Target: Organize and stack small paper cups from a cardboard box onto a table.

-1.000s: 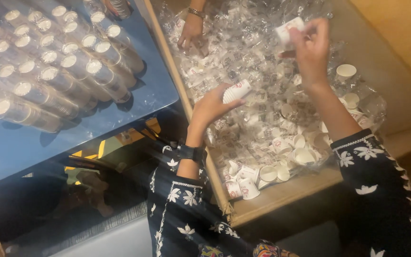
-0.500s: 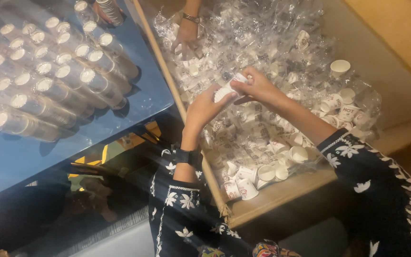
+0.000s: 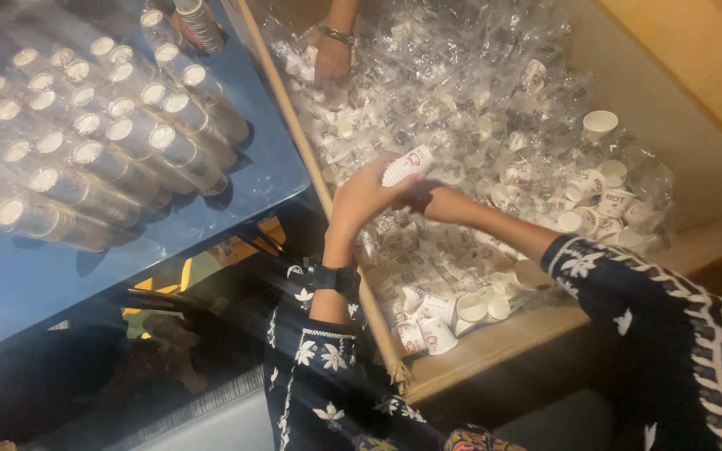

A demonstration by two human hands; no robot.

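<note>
Head view: over a large wooden tray (image 3: 495,351) of loose small white paper cups (image 3: 461,309) and clear wrappers, the left hand (image 3: 365,196) grips a short stack of small white paper cups (image 3: 407,164). The right hand (image 3: 428,199) pinches just beneath. Left, sleeved cup stacks (image 3: 85,154) lie on blue tabletop (image 3: 35,284). Another person's hand (image 3: 332,63) reaches in far. Nesting goes best squarely aligned.

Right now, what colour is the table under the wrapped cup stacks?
Blue table, clearest in the head view.
</note>
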